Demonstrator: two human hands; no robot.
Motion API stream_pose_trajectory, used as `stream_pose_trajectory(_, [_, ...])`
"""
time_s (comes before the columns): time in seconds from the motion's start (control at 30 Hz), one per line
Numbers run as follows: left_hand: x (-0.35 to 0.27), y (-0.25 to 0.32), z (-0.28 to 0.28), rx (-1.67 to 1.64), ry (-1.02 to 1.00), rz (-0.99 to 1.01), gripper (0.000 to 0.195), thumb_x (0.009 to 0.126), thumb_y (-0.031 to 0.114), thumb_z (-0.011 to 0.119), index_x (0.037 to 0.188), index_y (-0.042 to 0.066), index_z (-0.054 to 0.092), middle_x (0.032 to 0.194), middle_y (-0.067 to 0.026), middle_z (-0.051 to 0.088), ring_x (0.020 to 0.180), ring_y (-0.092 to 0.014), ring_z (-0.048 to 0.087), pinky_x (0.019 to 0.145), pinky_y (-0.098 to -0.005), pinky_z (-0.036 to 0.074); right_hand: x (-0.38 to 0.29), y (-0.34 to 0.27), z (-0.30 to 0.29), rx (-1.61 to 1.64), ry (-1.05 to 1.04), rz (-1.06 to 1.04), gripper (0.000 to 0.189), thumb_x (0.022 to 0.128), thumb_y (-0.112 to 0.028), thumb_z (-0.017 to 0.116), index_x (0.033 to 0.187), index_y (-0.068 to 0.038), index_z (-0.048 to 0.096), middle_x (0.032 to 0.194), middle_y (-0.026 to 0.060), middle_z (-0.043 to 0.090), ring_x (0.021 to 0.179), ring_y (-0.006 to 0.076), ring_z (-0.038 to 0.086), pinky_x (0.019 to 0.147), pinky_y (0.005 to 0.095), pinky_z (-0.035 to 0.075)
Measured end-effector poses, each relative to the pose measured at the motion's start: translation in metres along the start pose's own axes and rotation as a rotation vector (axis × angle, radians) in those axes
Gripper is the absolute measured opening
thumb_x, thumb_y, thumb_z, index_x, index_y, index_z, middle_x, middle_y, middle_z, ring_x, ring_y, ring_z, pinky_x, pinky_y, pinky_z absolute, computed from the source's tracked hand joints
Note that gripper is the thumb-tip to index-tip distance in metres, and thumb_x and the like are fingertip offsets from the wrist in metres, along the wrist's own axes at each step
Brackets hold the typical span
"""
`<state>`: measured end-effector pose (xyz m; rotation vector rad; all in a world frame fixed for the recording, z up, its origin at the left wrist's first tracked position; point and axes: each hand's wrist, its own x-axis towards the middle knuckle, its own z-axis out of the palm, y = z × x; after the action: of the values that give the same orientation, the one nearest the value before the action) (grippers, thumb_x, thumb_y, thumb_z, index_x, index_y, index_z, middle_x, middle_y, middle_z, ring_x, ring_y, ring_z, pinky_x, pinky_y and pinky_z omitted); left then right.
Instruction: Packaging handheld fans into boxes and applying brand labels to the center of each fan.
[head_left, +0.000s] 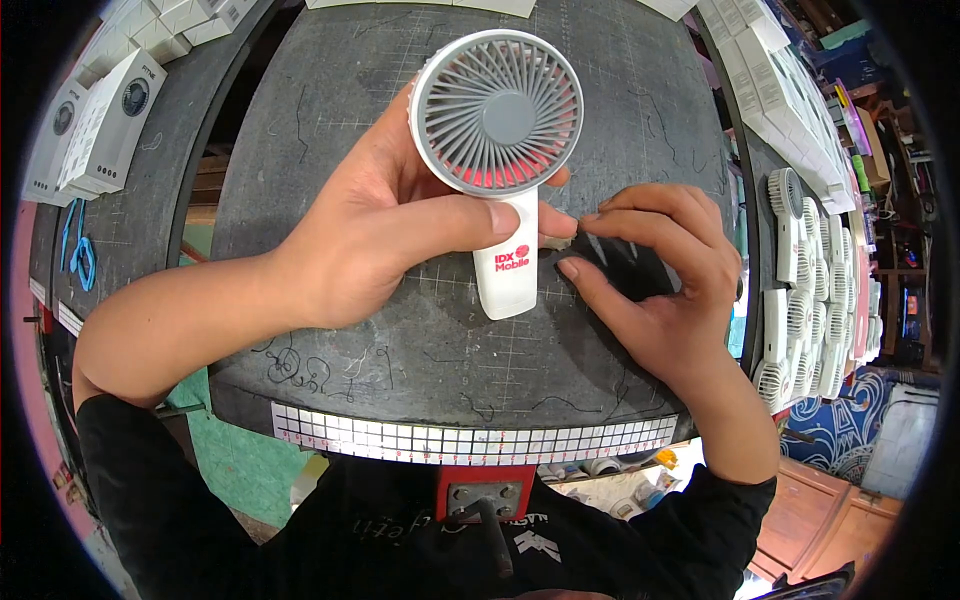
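A white handheld fan with a grey round grille is gripped in my left hand, the thumb lying across the top of its handle. Red printing marks the handle, and something red shows behind the grille. To the right of the handle, my right hand has its fingers bent, with the thumb apart from them. Its fingertips are close to or touching a left fingertip; whether they pinch something small cannot be told. Both hands are above a dark board with pale grid lines.
A white ruler strip edges the board in front of me, with loose dark threads nearby. Blue-handled scissors and boxes stand at left. At right are several white fans and stacked cartons. A red clamp part juts below.
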<state>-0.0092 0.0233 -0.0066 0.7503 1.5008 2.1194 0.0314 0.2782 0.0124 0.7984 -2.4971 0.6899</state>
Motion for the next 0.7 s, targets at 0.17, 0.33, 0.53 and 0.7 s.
stream_pose_trajectory(0.17, [0.001,-0.002,0.003,-0.152,0.026,0.004,0.048,0.101,0.01,0.058,0.144,-0.004,0.043,0.134,-0.0201,0.062,0.124,-0.035,0.065,0.103,-0.0483,0.058,0.001,0.003,-0.005,0.099,0.036,-0.155,0.034,0.068,-0.014,0.09,0.097,-0.006,0.075,0.087,0.0059,0.071,0.078,0.0239,0.066,0.075,0.0355,0.046])
stream_pose_trajectory(0.33, [-0.004,0.005,0.008,-0.18,-0.036,-0.079,0.049,0.101,0.013,0.061,0.144,-0.001,0.044,0.136,-0.0174,0.058,0.126,-0.036,0.064,0.104,-0.0493,0.057,-0.003,-0.006,-0.007,0.321,0.01,-0.201,0.061,0.07,-0.023,0.092,0.116,0.003,0.062,0.101,0.0136,0.066,0.079,0.0247,0.068,0.074,0.0358,0.05])
stream_pose_trajectory(0.53, [-0.006,0.01,0.015,-0.092,-0.033,-0.126,0.052,0.096,0.024,0.072,0.138,0.0,0.051,0.129,-0.0118,0.06,0.117,-0.018,0.062,0.096,-0.0369,0.055,-0.008,-0.008,-0.007,0.423,-0.114,-0.265,0.088,0.076,-0.022,0.089,0.139,0.014,0.038,0.132,0.0241,0.055,0.09,0.0266,0.073,0.081,0.0348,0.058])
stream_pose_trajectory(0.7, [-0.006,0.014,0.012,0.114,-0.024,-0.14,0.063,0.092,0.024,0.078,0.141,0.004,0.045,0.128,-0.01,0.06,0.124,-0.024,0.062,0.103,-0.042,0.055,-0.009,-0.02,-0.001,0.822,-0.127,0.101,0.077,0.081,-0.007,0.079,0.143,0.011,0.036,0.128,0.0207,0.056,0.095,0.0234,0.072,0.082,0.0313,0.058])
